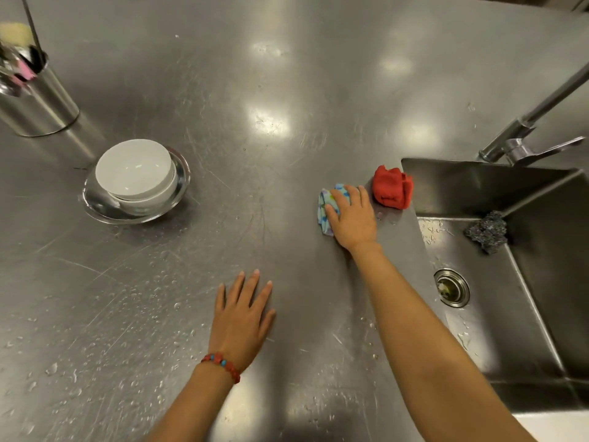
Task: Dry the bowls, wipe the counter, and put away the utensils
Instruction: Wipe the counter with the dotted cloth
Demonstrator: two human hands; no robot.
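Blue cloth (324, 215) under right hand (352, 218), left hand (240, 320) flat on counter (255, 90)

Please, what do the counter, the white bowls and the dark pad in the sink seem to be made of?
Counter: likely stainless steel, brushed; fine scratches and light glare show. White bowls: perhaps glazed ceramic or melamine; smooth, glossy. Dark pad: apparently metal wire scourer; tangled, grey, glinting.

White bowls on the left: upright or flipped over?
Upright. The white bowls sit nested with open sides up, and the inside of the top one is showing. They rest in a shallow steel dish.
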